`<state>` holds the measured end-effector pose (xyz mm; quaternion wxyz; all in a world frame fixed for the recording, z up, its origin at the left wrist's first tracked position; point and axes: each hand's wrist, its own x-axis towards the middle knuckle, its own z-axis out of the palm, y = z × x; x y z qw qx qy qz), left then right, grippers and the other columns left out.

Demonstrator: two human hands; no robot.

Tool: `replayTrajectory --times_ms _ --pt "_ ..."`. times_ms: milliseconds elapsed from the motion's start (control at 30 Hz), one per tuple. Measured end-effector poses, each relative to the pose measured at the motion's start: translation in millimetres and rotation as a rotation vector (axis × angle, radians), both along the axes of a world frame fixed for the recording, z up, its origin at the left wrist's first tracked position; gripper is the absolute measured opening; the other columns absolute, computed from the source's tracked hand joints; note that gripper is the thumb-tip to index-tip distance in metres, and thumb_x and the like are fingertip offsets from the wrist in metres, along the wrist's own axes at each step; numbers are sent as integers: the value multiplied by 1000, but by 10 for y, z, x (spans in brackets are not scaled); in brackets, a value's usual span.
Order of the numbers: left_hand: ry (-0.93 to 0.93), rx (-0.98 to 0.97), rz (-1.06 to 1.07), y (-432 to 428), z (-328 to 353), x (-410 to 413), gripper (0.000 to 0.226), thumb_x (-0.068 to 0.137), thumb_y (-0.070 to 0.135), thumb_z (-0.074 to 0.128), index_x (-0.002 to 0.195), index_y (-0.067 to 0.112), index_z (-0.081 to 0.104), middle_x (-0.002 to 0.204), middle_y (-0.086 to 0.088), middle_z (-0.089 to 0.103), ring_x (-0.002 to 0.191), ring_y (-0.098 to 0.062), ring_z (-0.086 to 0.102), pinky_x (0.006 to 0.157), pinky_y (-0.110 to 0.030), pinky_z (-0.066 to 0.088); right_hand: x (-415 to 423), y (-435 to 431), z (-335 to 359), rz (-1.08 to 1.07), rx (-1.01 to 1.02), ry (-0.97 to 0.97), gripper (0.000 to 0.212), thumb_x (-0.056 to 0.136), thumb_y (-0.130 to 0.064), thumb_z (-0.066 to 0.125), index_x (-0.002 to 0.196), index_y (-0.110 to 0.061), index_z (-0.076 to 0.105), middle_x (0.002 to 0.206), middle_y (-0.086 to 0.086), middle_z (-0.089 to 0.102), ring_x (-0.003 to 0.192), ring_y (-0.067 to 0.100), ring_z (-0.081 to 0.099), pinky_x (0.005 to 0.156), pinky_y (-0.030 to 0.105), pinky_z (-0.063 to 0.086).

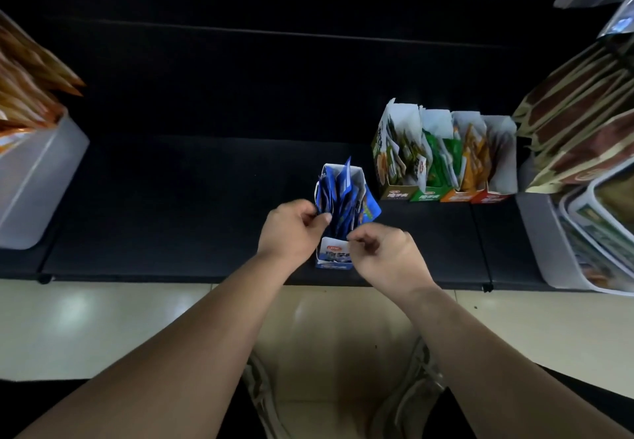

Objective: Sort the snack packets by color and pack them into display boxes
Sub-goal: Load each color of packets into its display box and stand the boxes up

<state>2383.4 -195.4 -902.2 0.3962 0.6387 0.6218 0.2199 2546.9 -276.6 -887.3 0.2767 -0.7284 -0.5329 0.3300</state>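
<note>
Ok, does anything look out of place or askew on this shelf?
One blue packet leans out over the right side of the blue display box, tilted while the other blue packets stand upright. That box also sits apart from the row of four boxes. Nothing spilled.

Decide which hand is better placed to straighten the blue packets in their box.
Left, probably: the left hand pinches the blue packets standing in the box; the right hand curls lower, by its front flap.
</note>
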Motion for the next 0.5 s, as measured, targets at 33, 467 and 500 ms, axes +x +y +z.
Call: replayTrajectory --times_ms 33,467,500 --pt "5 -4 0 24 -14 25 24 92 38 74 79 18 71 69 5 71 65 -10 67 60 -26 51 2 6 -3 16 5 -4 11 86 -18 67 84 -26 73 72 -12 71 68 14 68 70 42 59" --pt "-256 -137 203 23 303 -17 26 88 23 67 74 5 54 63 -13 53 52 -3 48 54 -24 52 -36 4 29 25 -83 125 21 93 -22 67 72 -22 68 64 -11 65 63 10 58 66 31 52" --pt "-312 -114 241 42 363 -60 28 82 28 66 76 5 52 74 -23 59 60 -14 58 65 -36 61 -56 9 50 -8 -100 153 26 96 -28 66 70 -21 65 60 -10 60 60 9 53 63 29 47"
